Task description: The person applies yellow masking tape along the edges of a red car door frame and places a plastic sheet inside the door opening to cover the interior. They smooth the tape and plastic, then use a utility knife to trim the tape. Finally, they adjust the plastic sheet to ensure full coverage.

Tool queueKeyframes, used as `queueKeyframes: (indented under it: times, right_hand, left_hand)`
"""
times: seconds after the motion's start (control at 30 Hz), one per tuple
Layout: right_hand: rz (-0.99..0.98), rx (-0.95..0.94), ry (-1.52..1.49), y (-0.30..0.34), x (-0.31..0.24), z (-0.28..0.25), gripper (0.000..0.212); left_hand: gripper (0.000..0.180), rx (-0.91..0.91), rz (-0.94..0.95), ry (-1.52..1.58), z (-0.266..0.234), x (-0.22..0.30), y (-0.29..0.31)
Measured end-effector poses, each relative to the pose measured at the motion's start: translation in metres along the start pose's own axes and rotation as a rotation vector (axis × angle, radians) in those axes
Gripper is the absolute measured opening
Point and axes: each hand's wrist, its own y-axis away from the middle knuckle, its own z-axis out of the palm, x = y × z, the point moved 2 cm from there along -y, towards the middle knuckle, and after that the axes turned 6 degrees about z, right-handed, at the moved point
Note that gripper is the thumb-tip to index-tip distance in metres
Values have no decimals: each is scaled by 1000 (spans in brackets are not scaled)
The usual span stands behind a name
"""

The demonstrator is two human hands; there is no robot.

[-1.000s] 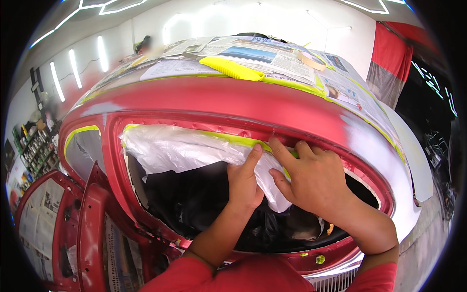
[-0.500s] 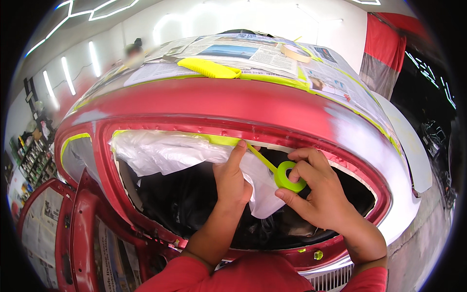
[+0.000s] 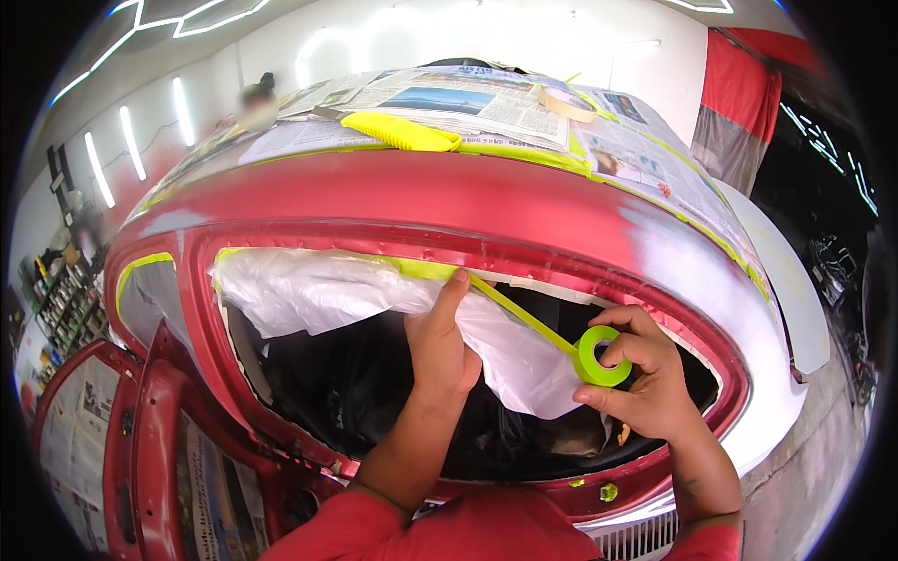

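Note:
A roll of yellow-green masking tape [image 3: 587, 366] is gripped in my right hand [image 3: 645, 374], with a finger in its core and the thumb below. From it a taut tape strip [image 3: 524, 314] slants up to my left hand [image 3: 440, 346]. My left thumb presses the strip at the upper edge of the red car body's window opening [image 3: 374, 237]; the other fingers are curled and partly hidden. White plastic sheeting [image 3: 318, 292] hangs from tape along that edge, passes by my left hand and reaches down below the roll.
Newspaper [image 3: 524, 122] covers the roof, edged with tape. On it lie a yellow-handled cutter [image 3: 402, 131] and a cream tape roll [image 3: 567, 104]. Open red doors [image 3: 154, 430] stand at the left, near shelves of cans [image 3: 65, 304]. A blurred person [image 3: 256, 103] is beyond the roof.
My right hand has moved right and slightly down with the roll, drawing out a longer strip. The sheeting's lower end has swung right. My left thumb stays nearly in place.

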Motion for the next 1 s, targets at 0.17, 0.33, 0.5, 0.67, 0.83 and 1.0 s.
queueKeyframes:
  times: [0.17, 0.33, 0.5, 0.67, 0.83, 1.0]
  right_hand:
    - [27, 102, -255, 16, 21, 6, 46]
    - [-50, 156, -136, 23, 18, -1, 30]
    - [-263, -13, 572, 5, -16, -20, 49]
    - [-165, -26, 850, -3, -32, -34, 47]
    - [-74, 13, 980, -9, -32, -30, 41]
    - [25, -23, 967, -12, -34, -27, 37]
  left_hand:
    - [34, -4, 19, -7, 2, 0, -1]
    - [38, 19, 6, 26, 16, 5, 3]
    - [42, -9, 29, 12, 5, 2, 0]
    - [43, -9, 32, -14, 4, 1, 1]
    - [42, -25, 44, -8, 4, 0, 2]
    - [43, 2, 12, 0, 4, -1, 2]
